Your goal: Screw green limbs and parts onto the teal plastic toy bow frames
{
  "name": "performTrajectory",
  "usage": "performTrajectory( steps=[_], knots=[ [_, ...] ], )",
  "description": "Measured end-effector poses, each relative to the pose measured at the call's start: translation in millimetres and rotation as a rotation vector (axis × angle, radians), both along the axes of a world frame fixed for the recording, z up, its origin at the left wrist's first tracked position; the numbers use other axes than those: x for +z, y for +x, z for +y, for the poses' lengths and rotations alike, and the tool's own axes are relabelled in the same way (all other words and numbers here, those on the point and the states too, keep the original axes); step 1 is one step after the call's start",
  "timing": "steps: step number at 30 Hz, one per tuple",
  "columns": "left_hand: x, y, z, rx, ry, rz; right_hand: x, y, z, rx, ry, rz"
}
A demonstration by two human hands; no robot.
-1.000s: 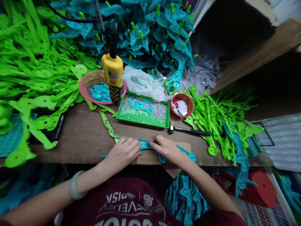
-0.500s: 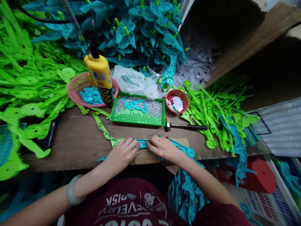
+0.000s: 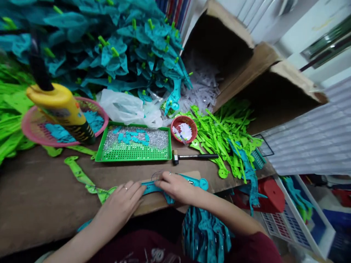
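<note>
A long teal plastic part (image 3: 149, 187) lies near the front edge of the bench under both my hands. My left hand (image 3: 124, 197) rests on its left end with fingers together, pressing it down. Beside those fingers is a lime-green plastic part (image 3: 102, 193), partly covered by the hand. My right hand (image 3: 175, 186) grips the teal part farther right, its fingers bent and close together. A thin wire (image 3: 157, 176) loops up by the right fingertips; whether they pinch it is hidden. The teal part's round end (image 3: 203, 183) shows beyond the right hand.
Behind the hands are a green tray (image 3: 134, 155) of small metal pieces and teal tabs, a hammer (image 3: 196, 156) and a red basket (image 3: 175, 122). A yellow electric screwdriver (image 3: 59, 106) hangs at left over a pink basket (image 3: 30, 128). Lime-green parts (image 3: 216, 138) are heaped at right.
My view has swung to the right, so the bench things appear farther left and lower. Both hands stay on the teal plastic part, with little visible shift in their hold.
</note>
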State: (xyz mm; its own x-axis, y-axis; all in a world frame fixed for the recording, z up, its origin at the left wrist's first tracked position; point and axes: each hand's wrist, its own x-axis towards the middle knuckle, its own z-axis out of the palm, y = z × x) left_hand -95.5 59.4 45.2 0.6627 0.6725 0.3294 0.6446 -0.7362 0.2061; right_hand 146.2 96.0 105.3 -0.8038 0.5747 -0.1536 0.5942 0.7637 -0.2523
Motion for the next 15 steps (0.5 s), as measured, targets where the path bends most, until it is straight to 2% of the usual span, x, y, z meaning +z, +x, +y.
performTrajectory(
  steps=[4, 8, 11, 15],
  knots=[
    [7.8, -2, 1, 0.056, -0.15, 0.007, -2, -10, -2, -0.292, -0.278, 0.229],
    [10.0, -3, 3, 0.077, -0.229, 0.001, -2, -21, 6, -0.412, -0.508, 0.425],
    [10.4, -3, 4, 0.083, -0.231, -0.009, 1, -23, 10, -0.438, -0.511, 0.434],
    [12.2, -4, 4, 0.072, -0.214, -0.017, 5, -26, 5, -0.383, -0.352, 0.153]
  ],
)
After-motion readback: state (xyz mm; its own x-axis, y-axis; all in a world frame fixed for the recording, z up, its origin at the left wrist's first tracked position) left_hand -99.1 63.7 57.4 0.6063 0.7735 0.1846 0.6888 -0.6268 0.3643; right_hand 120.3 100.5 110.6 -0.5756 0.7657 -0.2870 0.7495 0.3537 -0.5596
